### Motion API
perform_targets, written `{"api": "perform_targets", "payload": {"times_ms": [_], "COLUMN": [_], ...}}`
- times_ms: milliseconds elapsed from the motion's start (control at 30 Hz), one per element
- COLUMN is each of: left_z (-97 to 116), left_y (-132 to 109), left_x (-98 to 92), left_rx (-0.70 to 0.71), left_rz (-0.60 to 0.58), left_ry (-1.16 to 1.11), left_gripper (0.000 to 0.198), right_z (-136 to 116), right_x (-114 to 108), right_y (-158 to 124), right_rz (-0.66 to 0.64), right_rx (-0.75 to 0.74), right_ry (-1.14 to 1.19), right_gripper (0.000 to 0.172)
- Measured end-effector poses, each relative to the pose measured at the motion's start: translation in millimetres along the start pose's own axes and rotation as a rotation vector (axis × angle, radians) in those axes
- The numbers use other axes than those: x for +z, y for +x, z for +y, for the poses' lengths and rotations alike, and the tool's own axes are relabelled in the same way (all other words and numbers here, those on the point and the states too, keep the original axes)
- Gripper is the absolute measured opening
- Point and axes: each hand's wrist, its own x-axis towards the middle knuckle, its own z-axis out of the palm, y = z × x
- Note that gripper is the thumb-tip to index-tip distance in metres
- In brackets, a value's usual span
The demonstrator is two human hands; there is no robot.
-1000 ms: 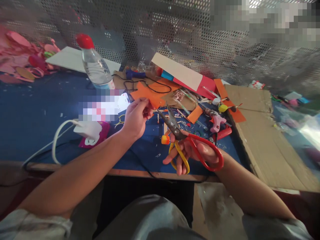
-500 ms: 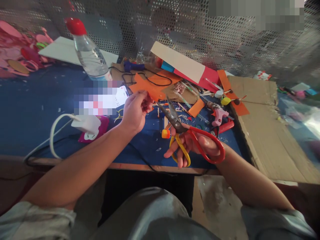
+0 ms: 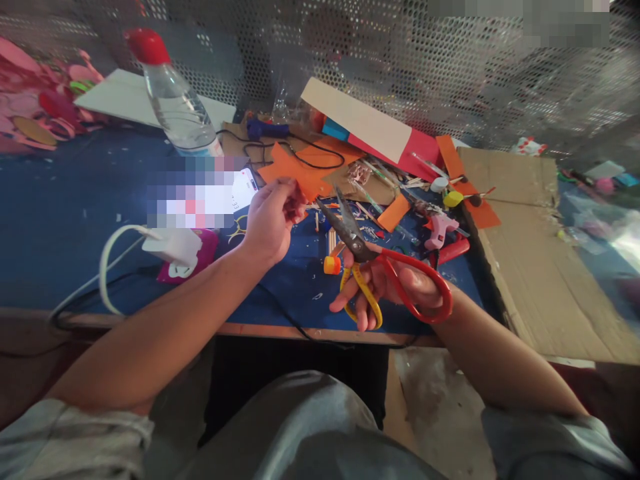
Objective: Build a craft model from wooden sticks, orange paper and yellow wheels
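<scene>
My left hand (image 3: 274,220) pinches an orange paper piece (image 3: 293,167) with jagged, pointed edges, held over the blue table. Its fingertips sit near the lower right of the paper and partly hide it. In my right hand (image 3: 367,293) is a pair of scissors (image 3: 357,243) with one red handle and one yellow handle. My fingers pass through the handles. The blades are parted and point up and left, their tips close to the paper's lower right corner. Whether a blade touches the paper I cannot tell.
A water bottle (image 3: 183,110) with a red cap stands beyond a lit phone (image 3: 245,190). A white charger (image 3: 173,248) with cables lies at left. Sticks, scraps and a pink glue gun (image 3: 441,230) clutter the right, beside a cardboard sheet (image 3: 540,267).
The view has shifted very slightly. Both hands, the orange paper and the parted scissors hold nearly the same positions.
</scene>
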Motion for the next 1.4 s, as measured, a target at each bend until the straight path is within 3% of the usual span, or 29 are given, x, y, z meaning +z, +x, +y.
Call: {"api": "perform_targets", "payload": {"times_ms": [300, 467, 733, 933, 1400], "left_z": [-0.9, -4.8, -6.4, -8.1, -4.0], "left_y": [-5.6, -6.7, -9.8, -9.6, -15.0], "left_x": [1.9, -0.5, -2.7, -4.3, 0.1], "left_rx": [0.031, 0.098, 0.144, 0.162, 0.106], "left_rz": [-0.094, -0.163, -0.244, -0.272, -0.268], "left_ry": [0.089, 0.135, 0.216, 0.215, 0.238], "left_gripper": [0.032, 0.032, 0.032, 0.030, 0.033], "right_z": [-2.7, -2.5, 17.5, 29.2, 30.7], "right_x": [3.1, 7.2, 6.3, 5.5, 8.3], "right_y": [0.9, 3.1, 9.7, 11.7, 17.9], "right_rz": [0.030, 0.043, 0.080, 0.103, 0.229], "right_rx": [0.015, -0.035, -0.098, -0.150, -0.138], "right_ry": [-0.059, -0.075, -0.053, -0.049, 0.023], "right_gripper": [0.073, 0.067, 0.070, 0.067, 0.060]}}
